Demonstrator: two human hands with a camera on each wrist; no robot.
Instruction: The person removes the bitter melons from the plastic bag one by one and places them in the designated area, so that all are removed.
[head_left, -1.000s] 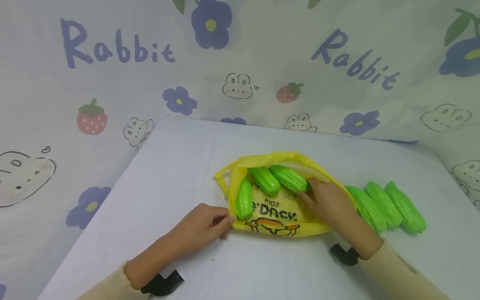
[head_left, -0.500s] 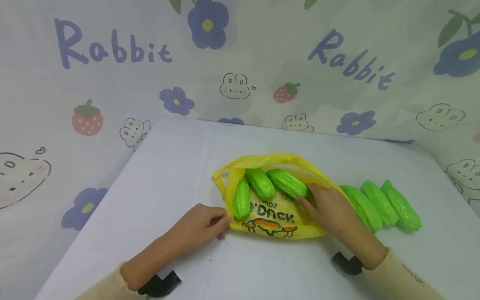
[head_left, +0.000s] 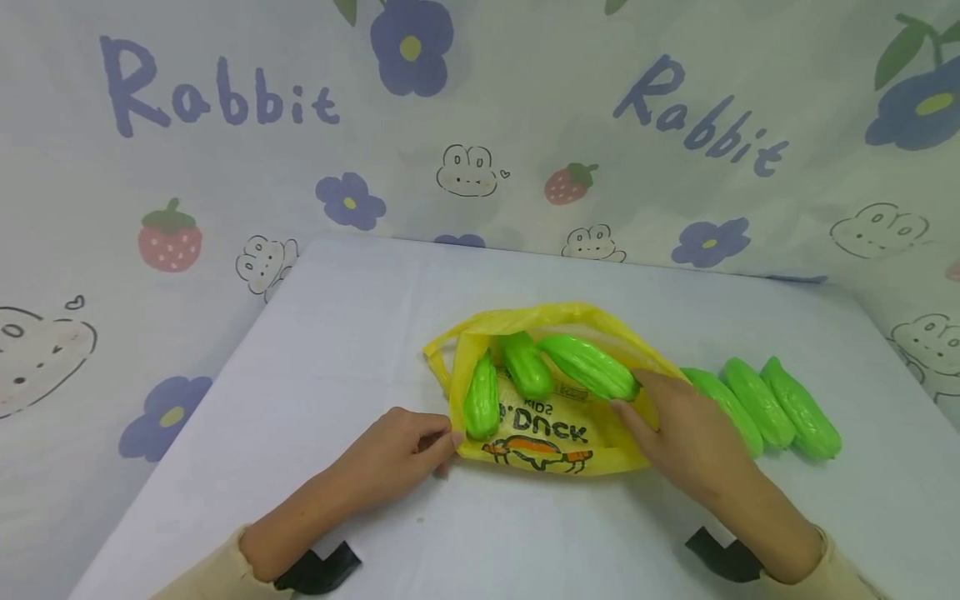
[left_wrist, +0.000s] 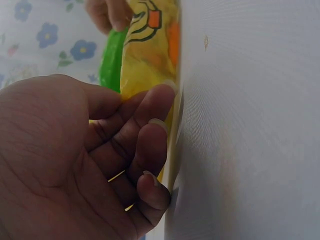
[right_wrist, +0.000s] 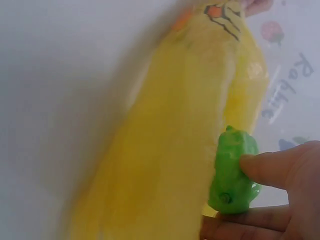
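A yellow plastic bag with printed lettering and a duck lies on the table, its mouth facing me. At its left corner my left hand pinches the rim between thumb and fingers. In the left wrist view the fingers of that hand are curled at the bag's edge. My right hand reaches into the mouth and grips the near end of a bright green, ridged toy cucumber. The right wrist view shows the thumb on this cucumber and fingers beneath it. Two other cucumbers lie inside the bag.
Right of the bag, more green cucumbers lie side by side on the white table. A patterned curtain hangs behind the table. Black straps show by both wrists.
My right hand has drawn back to the right, and the gripped cucumber has shifted with it toward the bag's right side. My left hand stays at the rim.
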